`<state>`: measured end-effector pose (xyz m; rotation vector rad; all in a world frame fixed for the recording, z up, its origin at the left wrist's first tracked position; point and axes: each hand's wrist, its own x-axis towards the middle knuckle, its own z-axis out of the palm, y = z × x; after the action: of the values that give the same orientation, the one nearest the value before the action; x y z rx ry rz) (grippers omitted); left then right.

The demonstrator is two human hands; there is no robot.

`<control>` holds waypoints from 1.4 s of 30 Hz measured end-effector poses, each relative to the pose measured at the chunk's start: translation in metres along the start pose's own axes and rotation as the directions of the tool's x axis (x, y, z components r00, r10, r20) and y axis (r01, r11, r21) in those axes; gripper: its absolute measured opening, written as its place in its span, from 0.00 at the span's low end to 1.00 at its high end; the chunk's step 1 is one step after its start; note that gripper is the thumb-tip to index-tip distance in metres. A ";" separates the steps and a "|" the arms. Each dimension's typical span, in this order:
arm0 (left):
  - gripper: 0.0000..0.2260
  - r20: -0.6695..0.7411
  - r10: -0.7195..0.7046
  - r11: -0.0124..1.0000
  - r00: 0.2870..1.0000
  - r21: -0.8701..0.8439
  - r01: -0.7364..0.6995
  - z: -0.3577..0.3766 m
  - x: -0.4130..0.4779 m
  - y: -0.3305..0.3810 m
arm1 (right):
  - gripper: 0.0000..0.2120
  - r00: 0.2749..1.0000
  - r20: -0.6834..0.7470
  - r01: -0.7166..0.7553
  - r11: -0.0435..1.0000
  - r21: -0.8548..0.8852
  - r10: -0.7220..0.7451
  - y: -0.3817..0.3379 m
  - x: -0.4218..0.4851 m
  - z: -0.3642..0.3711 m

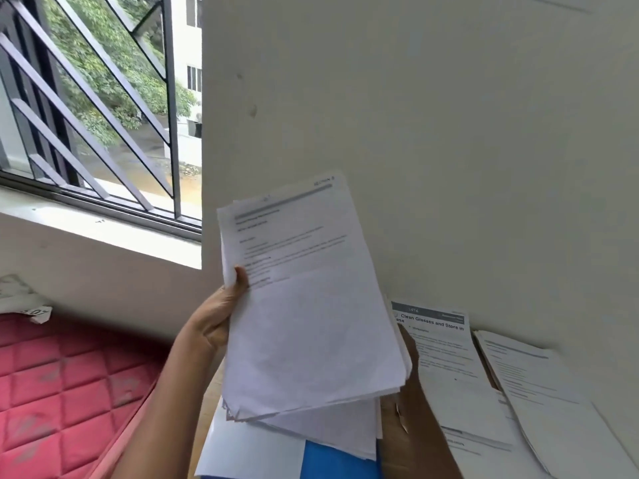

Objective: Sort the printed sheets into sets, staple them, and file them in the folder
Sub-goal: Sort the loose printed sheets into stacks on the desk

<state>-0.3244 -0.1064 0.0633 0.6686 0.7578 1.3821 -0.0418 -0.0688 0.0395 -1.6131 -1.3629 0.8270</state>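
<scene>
1. Seen nearest the camera, at the lower edge: a blue folder [335, 459], partly covered by loose white paper [252, 444], with nothing visibly filed in it.
2. Held a fanned stack of printed sheets [311, 323] upright above the folder in the left hand [214, 319], thumb clamped on the front page and fingers out of sight behind.
3. Had the right hand [411, 354] behind the stack's right edge, mostly hidden. Could not tell whether it was gripping or only steadying.
4. Set out beyond, flat on the bench [211, 392]: a first pile [446, 361] headed "Clean Glasses and Store in Case", and a second pile [532, 385] just beside it on the right, close to the wall [449, 133].
5. Judged the step in hand to be sorting, with stapling and filing not yet begun. Saw no stapler anywhere.
6. Judged the next move to call for reading the top page's heading, peeling that one page free without dragging its neighbours, and matching it to the proper pile.
</scene>
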 end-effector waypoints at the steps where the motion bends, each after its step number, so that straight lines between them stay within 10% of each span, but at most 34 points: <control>1: 0.48 0.006 -0.020 1.000 1.000 0.014 0.020 0.004 0.002 -0.004 | 0.15 0.989 0.109 -0.129 0.960 0.248 0.105 -0.014 -0.001 -0.007; 5: 0.50 -0.014 -0.059 0.995 0.998 0.077 0.060 0.015 0.010 -0.024 | 0.27 0.937 0.343 -0.130 0.846 0.517 -0.066 -0.045 -0.008 -0.041; 17: 0.38 0.020 -0.080 0.994 0.997 0.070 0.078 0.048 0.019 -0.045 | 0.37 0.992 0.003 0.118 0.955 0.272 -0.123 -0.010 0.003 -0.049; 22: 0.44 0.042 -0.059 0.995 0.997 0.087 0.055 0.056 0.022 -0.047 | 0.24 0.991 0.020 0.115 0.935 0.335 -0.129 -0.012 0.008 -0.055; 27: 0.39 0.025 -0.074 0.996 0.997 0.054 0.073 0.054 0.029 -0.049 | 0.40 0.989 -0.018 0.144 0.937 0.319 -0.146 -0.005 0.016 -0.052; 36: 0.24 -0.006 -0.086 0.995 0.996 0.050 0.086 0.047 0.031 -0.051 | 0.24 0.993 0.062 0.074 0.949 0.305 -0.098 0.000 0.032 -0.052; 42: 0.47 -0.031 -0.112 0.989 0.993 0.094 0.114 0.030 0.034 -0.057 | 0.17 0.983 0.148 0.056 0.951 0.303 -0.105 0.003 0.034 -0.046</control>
<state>-0.2650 -0.0770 0.0337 0.6737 0.8741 1.2592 0.0066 -0.0439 0.0576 -1.2710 -1.3326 1.0780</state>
